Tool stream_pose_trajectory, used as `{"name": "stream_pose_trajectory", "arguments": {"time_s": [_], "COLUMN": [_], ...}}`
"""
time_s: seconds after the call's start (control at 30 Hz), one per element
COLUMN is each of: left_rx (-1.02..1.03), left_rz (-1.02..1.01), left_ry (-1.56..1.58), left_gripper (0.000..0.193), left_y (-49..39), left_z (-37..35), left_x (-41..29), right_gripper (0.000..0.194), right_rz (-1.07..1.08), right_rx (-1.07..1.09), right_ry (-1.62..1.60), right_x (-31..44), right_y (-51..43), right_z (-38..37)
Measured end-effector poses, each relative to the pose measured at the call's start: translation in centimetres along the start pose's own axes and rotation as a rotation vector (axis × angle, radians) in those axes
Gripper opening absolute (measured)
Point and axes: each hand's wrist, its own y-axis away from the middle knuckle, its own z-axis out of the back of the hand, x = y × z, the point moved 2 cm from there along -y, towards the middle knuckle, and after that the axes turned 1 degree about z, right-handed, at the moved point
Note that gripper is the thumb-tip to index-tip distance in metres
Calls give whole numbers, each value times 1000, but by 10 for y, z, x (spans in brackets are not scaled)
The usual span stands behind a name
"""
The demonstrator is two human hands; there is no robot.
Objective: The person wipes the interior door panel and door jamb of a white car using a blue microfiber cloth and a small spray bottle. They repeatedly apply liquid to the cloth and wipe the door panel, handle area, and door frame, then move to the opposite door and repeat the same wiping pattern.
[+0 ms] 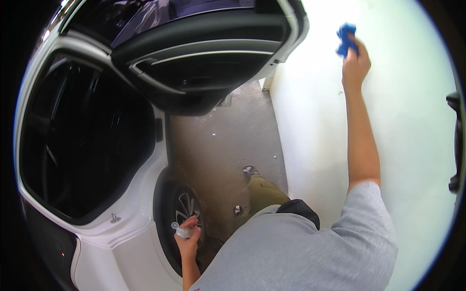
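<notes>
My right hand is stretched far forward, its fingers pinched on a crumpled blue cloth in front of a pale wall. Whether the cloth touches the wall I cannot tell. Low at the left, my left hand grips a small clear bottle with its flip cap raised. Behind that hand is a car wheel with a spoked rim. An open car door, dark on its inner side, stands ahead of me.
The white car body with its dark door opening and a metal door striker lies on my left. A narrow strip of concrete floor runs between car and wall. Dark fittings show at the far right.
</notes>
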Motion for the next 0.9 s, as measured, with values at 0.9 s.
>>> {"name": "stream_pose_trajectory", "arguments": {"time_s": [0.9], "left_rx": [114], "left_rz": [-10], "left_ry": [-310], "left_gripper": [39], "left_y": [10], "left_z": [-228], "left_x": [-38], "right_gripper": [44], "right_rz": [-710], "right_rx": [855], "right_ry": [-1067], "right_x": [-165], "right_y": [-102], "right_z": [-215]}}
